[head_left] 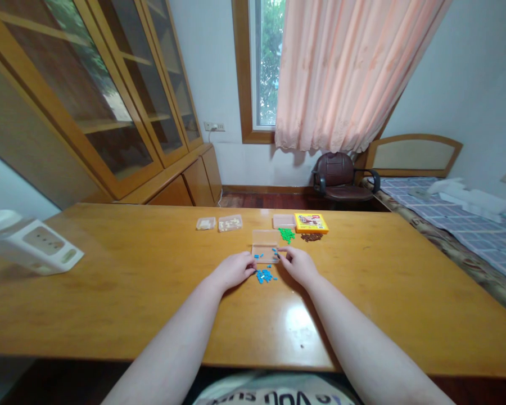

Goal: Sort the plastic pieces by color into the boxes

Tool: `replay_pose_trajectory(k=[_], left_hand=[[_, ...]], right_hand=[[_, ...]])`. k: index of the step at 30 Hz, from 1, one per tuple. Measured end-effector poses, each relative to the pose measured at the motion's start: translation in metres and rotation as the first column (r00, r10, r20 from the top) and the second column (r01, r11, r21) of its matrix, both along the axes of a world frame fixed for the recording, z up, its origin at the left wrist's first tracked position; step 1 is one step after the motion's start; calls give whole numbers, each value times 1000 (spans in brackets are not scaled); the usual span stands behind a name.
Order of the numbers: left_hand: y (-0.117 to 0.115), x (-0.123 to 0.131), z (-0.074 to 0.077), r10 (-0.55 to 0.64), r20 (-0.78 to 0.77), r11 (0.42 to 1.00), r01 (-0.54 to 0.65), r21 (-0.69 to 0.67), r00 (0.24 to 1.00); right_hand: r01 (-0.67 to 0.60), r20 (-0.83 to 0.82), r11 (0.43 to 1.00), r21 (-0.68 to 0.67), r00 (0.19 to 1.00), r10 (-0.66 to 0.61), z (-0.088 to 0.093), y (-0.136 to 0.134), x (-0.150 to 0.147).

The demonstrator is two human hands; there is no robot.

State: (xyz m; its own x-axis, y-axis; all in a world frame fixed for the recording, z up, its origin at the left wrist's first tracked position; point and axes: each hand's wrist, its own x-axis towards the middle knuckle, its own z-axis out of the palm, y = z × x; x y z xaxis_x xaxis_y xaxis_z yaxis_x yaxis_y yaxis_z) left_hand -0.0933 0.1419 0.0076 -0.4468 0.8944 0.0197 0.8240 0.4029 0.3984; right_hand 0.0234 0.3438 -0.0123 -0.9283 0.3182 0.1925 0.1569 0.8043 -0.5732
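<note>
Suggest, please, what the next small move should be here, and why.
Probably the left hand should move one piece from the blue pile into the open clear box: its fingertips are at the pile's edge, and the box holds a few blue pieces with bare floor to spare. Whether those fingers already hold something is too small to tell.

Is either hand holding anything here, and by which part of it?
Cannot be told: the left hand is beside the blue pile, the right hand at the clear box; anything pinched is too small to make out.
</note>
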Motion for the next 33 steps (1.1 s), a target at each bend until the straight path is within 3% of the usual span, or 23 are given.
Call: replay_pose_trajectory(k=[4, 9, 17, 21, 24, 26, 30, 33], left_hand=[[0, -1, -3, -31, 5, 999, 31, 15, 999], [1, 0, -3, -26, -17, 1000, 26, -7, 1000], [0, 1, 2, -32, -54, 999, 34, 34, 998], [4, 1, 4, 91, -139, 977, -61, 204, 986], [8, 1, 2, 182, -139, 956, -142, 257, 973], [10, 1, -1, 199, -131, 961, -167, 221, 971], [9, 0, -6, 112, -138, 990, -100, 95, 984], [8, -2, -9, 94, -144, 994, -84, 70, 985]], right_hand=[[-210, 125, 976, 61, 972, 201, 9, -6, 6], [-261, 207, 957, 127, 950, 232, 11, -12, 6], [-227, 224, 966, 123, 955, 195, 8, -11, 4], [-223, 199, 968, 116, 960, 197, 8, -12, 4], [-219, 155, 973, 78, 966, 205, 8, -12, 5], [-194, 80, 980, 44, 978, 190, 6, -11, 4], [-50, -113, 999, 2, 992, 50, 1, -10, 0], [39, -95, 999, 24, 995, -37, -1, -9, -2]])
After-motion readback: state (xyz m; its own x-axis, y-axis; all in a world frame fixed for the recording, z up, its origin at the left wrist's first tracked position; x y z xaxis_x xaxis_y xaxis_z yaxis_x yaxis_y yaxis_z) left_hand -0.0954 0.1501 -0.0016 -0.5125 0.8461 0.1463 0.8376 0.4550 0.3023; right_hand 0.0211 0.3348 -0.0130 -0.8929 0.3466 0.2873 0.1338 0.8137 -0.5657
